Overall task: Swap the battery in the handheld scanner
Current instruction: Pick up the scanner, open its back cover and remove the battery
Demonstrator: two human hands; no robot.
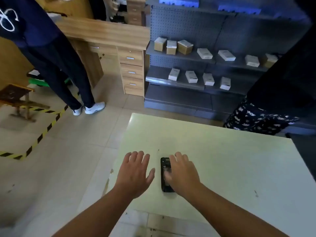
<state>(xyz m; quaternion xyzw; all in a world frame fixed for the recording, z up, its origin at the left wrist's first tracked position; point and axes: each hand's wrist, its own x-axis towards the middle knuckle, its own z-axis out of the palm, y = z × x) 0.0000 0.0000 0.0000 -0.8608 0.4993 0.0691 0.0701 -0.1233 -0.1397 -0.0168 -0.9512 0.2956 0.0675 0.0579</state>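
Early stage, by appearance: scanner lies flat on the table, right hand spread over it with thumb touching but no closed grasp, left hand open and empty beside; no spare battery visible.

The pale table in front of me is almost bare: wide open surface lies to the right of my right hand and beyond my fingertips toward the far edge. Only the black scanner lies on it, partly under my right hand, with my left hand spread just beside it, a narrow gap between them. Left of the table the tiled floor is open. Past the far right corner a person in a dark patterned garment stands close, blocking reach there. Another person stands well apart by the wooden desk.
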